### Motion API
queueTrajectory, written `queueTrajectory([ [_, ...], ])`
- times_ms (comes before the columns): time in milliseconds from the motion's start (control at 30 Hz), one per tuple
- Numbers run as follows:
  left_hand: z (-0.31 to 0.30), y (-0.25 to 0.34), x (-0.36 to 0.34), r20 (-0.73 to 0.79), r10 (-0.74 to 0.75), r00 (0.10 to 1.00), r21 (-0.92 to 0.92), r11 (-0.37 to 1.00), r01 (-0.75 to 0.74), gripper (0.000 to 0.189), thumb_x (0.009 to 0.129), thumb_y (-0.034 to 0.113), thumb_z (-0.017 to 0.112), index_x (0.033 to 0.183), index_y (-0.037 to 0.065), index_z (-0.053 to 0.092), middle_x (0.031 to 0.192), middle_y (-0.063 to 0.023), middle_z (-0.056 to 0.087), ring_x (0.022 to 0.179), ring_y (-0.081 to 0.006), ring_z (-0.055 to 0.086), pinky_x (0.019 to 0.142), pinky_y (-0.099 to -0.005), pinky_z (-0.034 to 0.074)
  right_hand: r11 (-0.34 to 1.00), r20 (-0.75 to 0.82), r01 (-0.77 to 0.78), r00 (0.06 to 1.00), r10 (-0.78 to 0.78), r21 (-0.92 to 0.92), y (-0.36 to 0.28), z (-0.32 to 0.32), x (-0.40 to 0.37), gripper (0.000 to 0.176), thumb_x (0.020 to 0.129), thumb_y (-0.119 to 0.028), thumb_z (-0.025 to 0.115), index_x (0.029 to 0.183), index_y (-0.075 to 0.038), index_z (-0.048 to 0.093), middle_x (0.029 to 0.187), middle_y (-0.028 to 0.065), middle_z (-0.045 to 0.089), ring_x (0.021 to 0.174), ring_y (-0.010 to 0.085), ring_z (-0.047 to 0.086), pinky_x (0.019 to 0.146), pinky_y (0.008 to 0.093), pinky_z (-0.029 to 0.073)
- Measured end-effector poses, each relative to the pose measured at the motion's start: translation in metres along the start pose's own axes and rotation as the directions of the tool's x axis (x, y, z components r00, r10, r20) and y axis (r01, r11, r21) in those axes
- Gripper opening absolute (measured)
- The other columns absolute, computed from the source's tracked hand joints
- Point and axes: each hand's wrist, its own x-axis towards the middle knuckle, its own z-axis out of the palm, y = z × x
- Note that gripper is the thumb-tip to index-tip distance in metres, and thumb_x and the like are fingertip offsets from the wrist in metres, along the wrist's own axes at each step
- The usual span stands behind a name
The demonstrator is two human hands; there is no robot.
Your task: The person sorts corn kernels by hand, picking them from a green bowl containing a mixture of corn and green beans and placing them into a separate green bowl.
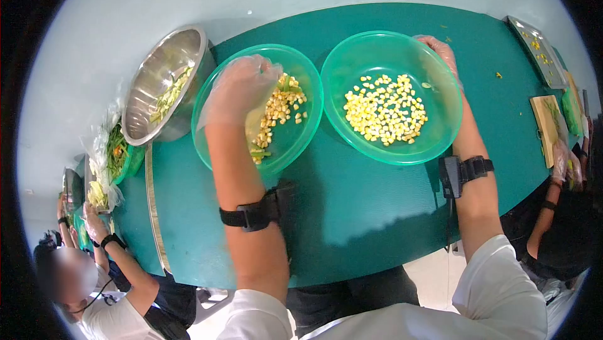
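My left hand (242, 86), in a clear plastic glove, is inside the left green translucent bowl (301, 142). Its fingers curl down, and what they hold, if anything, is hidden. Yellow corn kernels (276, 111) and a few green pieces lie in that bowl beside the hand. Loose corn kernels (384, 111) spread over the bottom of the right green bowl (392, 155). Gloved too, my right hand (441, 54) closes on this bowl's far right rim, partly behind its wall. The two bowls stand side by side, rims nearly touching.
A tilted steel bowl (139, 86) with pale green shreds stands left. Beyond it are bagged vegetables (117, 151) and a co-worker (119, 277). At right are a metal tray (534, 45), a cutting board (545, 128) and another person's gloved hands (562, 161). The green table (370, 214) curves away.
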Motion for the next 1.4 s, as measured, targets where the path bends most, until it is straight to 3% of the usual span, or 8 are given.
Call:
queueTrajectory([
  [100,0.018,0.006,-0.003,-0.112,0.100,0.989,0.008,0.995,-0.099,0.035,0.093,0.034,0.068,0.105,0.002,0.074,0.099,-0.0229,0.073,0.095,-0.0352,0.070,0.086,-0.0447,0.053,0.992,0.016,0.046,0.999,-0.044,-0.116,0.000,-0.002,-0.002,0.016,0.099,-0.011,0.060,0.092,-0.003,0.073,0.084,-0.0004,0.066,0.074,0.0093,0.059,0.071,0.0275,0.052],
  [133,0.011,0.023,-0.007,-0.017,-0.015,1.000,-0.085,0.996,0.013,0.034,0.093,0.032,0.068,0.105,0.001,0.074,0.098,-0.0228,0.072,0.094,-0.0358,0.069,0.084,-0.0451,0.053,0.993,0.012,0.032,0.999,-0.031,-0.110,-0.001,0.001,-0.002,0.017,0.100,-0.011,0.060,0.093,-0.003,0.073,0.084,-0.0003,0.066,0.074,0.0093,0.060,0.071,0.0274,0.053],
  [333,-0.005,0.021,-0.038,0.081,0.168,0.982,-0.064,0.985,-0.163,0.029,0.089,0.025,0.071,0.105,0.000,0.075,0.090,-0.0209,0.073,0.083,-0.0349,0.071,0.077,-0.0439,0.054,0.999,-0.007,0.032,0.999,-0.032,-0.044,-0.002,0.005,-0.006,0.017,0.100,-0.012,0.060,0.092,-0.004,0.072,0.083,0.0002,0.066,0.073,0.0100,0.060,0.068,0.0278,0.052],
  [400,-0.006,0.007,-0.043,0.065,0.125,0.990,-0.015,0.992,-0.125,0.030,0.089,0.025,0.072,0.106,0.000,0.075,0.089,-0.0210,0.073,0.081,-0.0343,0.071,0.076,-0.0435,0.054,0.991,-0.001,0.059,0.998,-0.059,-0.122,-0.007,0.006,-0.012,0.015,0.098,-0.011,0.061,0.091,-0.004,0.072,0.082,0.0006,0.066,0.072,0.0106,0.060,0.067,0.0282,0.052],
  [567,0.001,0.001,-0.043,0.223,-0.050,0.973,0.008,0.999,0.050,0.036,0.081,0.021,0.081,0.109,-0.001,0.075,0.092,-0.0207,0.075,0.085,-0.0341,0.073,0.078,-0.0431,0.055,0.987,-0.011,-0.081,0.996,0.083,0.138,-0.001,0.001,0.002,0.014,0.093,-0.010,0.060,0.086,-0.004,0.070,0.079,0.0006,0.065,0.069,0.0104,0.058,0.064,0.0269,0.050],
  [767,0.015,0.006,-0.047,0.104,0.025,0.994,0.138,0.990,-0.040,0.033,0.076,0.020,0.084,0.100,0.001,0.073,0.089,-0.0196,0.073,0.084,-0.0374,0.071,0.077,-0.0476,0.053,0.978,0.012,-0.081,0.997,0.080,0.192,0.005,-0.004,0.004,0.018,0.098,-0.011,0.058,0.087,-0.004,0.071,0.080,0.0017,0.065,0.070,0.0116,0.060,0.067,0.0283,0.052],
  [1000,0.019,0.003,-0.044,0.117,0.008,0.993,0.133,0.991,-0.024,0.018,0.077,0.018,0.079,0.085,0.003,0.074,0.083,-0.0214,0.070,0.081,-0.0375,0.069,0.075,-0.0489,0.052,0.998,-0.014,-0.062,0.998,0.062,0.007,0.000,0.000,-0.003,0.019,0.099,-0.014,0.059,0.094,-0.003,0.072,0.086,0.0033,0.068,0.076,0.0126,0.063,0.072,0.0294,0.054],
  [1400,0.011,0.000,-0.041,0.054,0.108,0.993,0.000,0.994,-0.109,0.019,0.085,0.018,0.073,0.092,0.001,0.075,0.083,-0.0234,0.070,0.075,-0.0387,0.068,0.072,-0.0468,0.051,0.995,-0.010,-0.037,0.999,0.036,-0.094,-0.011,0.005,-0.013,0.020,0.099,-0.018,0.061,0.097,-0.002,0.073,0.088,0.0034,0.070,0.078,0.0122,0.063,0.074,0.0296,0.053],
])
